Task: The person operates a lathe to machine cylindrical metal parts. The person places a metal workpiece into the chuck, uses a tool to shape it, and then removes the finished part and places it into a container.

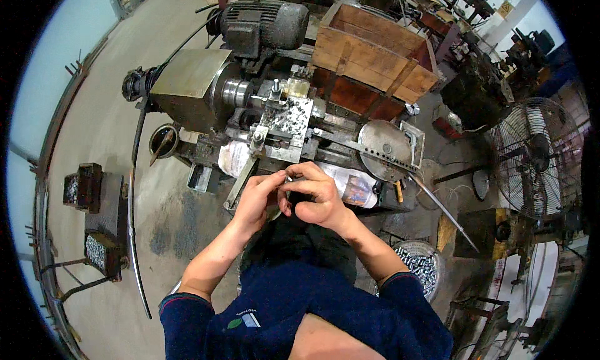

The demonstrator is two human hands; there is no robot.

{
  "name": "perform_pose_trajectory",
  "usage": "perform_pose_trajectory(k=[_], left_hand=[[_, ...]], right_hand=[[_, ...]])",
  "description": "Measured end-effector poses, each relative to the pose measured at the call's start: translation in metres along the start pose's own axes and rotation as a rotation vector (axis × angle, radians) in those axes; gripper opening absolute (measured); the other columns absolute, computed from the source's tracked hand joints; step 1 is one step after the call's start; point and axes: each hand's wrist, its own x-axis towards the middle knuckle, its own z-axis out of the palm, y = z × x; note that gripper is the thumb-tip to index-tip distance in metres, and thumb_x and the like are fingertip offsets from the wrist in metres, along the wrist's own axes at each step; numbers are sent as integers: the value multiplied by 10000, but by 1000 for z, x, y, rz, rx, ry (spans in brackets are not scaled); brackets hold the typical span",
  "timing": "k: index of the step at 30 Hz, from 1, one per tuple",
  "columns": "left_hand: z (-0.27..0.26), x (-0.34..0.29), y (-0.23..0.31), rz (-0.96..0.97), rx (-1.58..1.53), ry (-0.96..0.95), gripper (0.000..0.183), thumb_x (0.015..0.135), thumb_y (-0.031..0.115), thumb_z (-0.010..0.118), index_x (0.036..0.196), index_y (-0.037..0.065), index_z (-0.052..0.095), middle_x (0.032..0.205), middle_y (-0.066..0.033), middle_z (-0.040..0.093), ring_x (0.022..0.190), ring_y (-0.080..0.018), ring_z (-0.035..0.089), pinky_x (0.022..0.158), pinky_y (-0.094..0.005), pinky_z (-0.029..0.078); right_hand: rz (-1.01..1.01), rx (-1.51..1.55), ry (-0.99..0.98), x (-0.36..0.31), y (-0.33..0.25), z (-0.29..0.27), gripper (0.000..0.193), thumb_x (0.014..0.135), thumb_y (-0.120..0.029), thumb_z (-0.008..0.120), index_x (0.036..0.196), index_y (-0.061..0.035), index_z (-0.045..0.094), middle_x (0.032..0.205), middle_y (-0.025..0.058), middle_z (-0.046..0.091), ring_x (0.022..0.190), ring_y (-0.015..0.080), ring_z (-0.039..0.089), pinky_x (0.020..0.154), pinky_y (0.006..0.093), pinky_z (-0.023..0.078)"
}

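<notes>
In front of my chest, my left hand (255, 200) and my right hand (319, 194) meet fingertip to fingertip. Between them shows the end of a small shiny metal piece (288, 179), mostly covered by fingers, so its exact kind cannot be made out. Both hands are closed around it. Just beyond stands a small lathe with a round steel chuck (236, 93) and a cross slide (284, 119) strewn with metal chips. A long lever with a row of holes (369, 149) reaches right from the slide.
An electric motor (265, 25) sits behind the lathe, beside a wooden crate (369, 50). A basket of small metal parts (417, 260) is at my right, near a large fan (537, 154). Bins of parts (102, 254) stand left. A long bar (132, 204) curves down the left side.
</notes>
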Motion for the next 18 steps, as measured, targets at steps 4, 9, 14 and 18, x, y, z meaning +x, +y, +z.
perform_pose_trajectory(k=[4, 9, 14, 18], left_hand=[[-7, 0, -6, 55, -1, -7, 372, 898, 294, 499, 697, -5, 593, 534, -83, 556, 474, -169, 551, 485, -272, 456], [-1, -1, -7, 54, 20, 14, 387, 903, 326, 502, 701, 13, 603, 560, -68, 572, 484, -137, 546, 486, -243, 437], [-6, -5, -15, 68, -71, -52, 416, 922, 320, 469, 670, 5, 575, 525, -87, 552, 453, -172, 539, 459, -280, 442], [-8, -5, -17, 63, -79, -83, 376, 929, 319, 444, 728, 21, 554, 524, -97, 538, 437, -212, 530, 461, -311, 458]], right_hand=[[-52, -110, 23, 1, -8, 6, 338, 584, -171, 590, 883, -24, 645, 1043, 184, 555, 926, 336, 532, 817, 379, 430], [-32, -179, 25, -2, -13, 8, 349, 561, -127, 619, 889, -10, 644, 1024, 207, 539, 933, 333, 534, 838, 375, 427], [46, 6, 9, -9, -7, 10, 344, 584, -156, 614, 899, -23, 650, 1040, 196, 541, 913, 321, 542, 811, 358, 433], [114, 211, 4, -15, 1, 7, 383, 631, -175, 588, 964, 5, 645, 1038, 184, 578, 929, 286, 577, 859, 348, 423]])
